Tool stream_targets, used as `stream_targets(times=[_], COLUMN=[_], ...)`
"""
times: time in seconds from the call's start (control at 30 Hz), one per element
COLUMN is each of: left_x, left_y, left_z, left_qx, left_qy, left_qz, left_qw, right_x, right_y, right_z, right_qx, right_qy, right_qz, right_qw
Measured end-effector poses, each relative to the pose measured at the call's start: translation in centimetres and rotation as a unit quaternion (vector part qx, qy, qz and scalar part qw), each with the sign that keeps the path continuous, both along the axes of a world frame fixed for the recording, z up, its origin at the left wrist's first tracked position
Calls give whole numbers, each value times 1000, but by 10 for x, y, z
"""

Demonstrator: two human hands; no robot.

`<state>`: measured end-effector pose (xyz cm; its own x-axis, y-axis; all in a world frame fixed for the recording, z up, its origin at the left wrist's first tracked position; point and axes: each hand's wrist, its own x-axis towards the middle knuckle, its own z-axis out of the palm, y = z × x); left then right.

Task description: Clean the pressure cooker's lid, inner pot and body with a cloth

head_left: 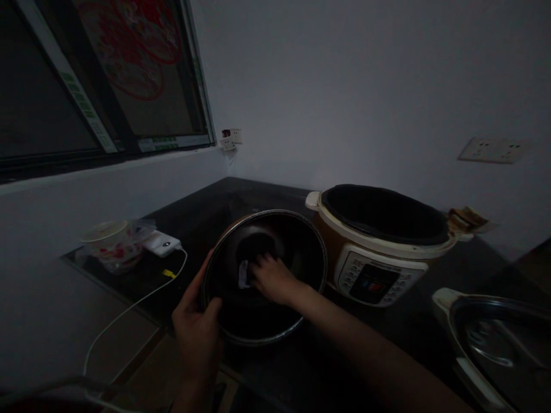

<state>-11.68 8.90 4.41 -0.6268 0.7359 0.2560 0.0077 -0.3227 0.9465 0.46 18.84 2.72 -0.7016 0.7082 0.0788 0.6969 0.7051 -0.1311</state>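
My left hand grips the near left rim of a dark round inner pot with a metal rim, tilted so its inside faces me. Inside the pot my right hand presses a small pale cloth against the bottom, fingers closed over it. The pot is held above the dark countertop, just left of an open electric pressure cooker.
The cooker's cream body has a control panel. A lid lies at the right. On the left sit a white power bank with a white cable and a disposable bowl. A window is at upper left.
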Motion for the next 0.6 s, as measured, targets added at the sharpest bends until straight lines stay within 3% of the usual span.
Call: stream_targets(times=[0.1,0.17,0.43,0.6], left_x=[-3,-4,-5,-2], left_y=[0,-1,0,-1], left_z=[-4,-7,-4,-3], left_qx=[7,9,-2,-6], left_qy=[23,37,22,8], left_qz=[3,3,-3,-3], left_qw=[1000,999,1000,1000], right_x=[-3,-3,8,-3], right_y=[-16,-17,32,42], right_z=[-16,-16,36,46], right_qx=[-36,-38,25,43], right_qy=[-11,-4,72,101], right_qz=[33,28,-92,-106], right_qw=[999,999,993,988])
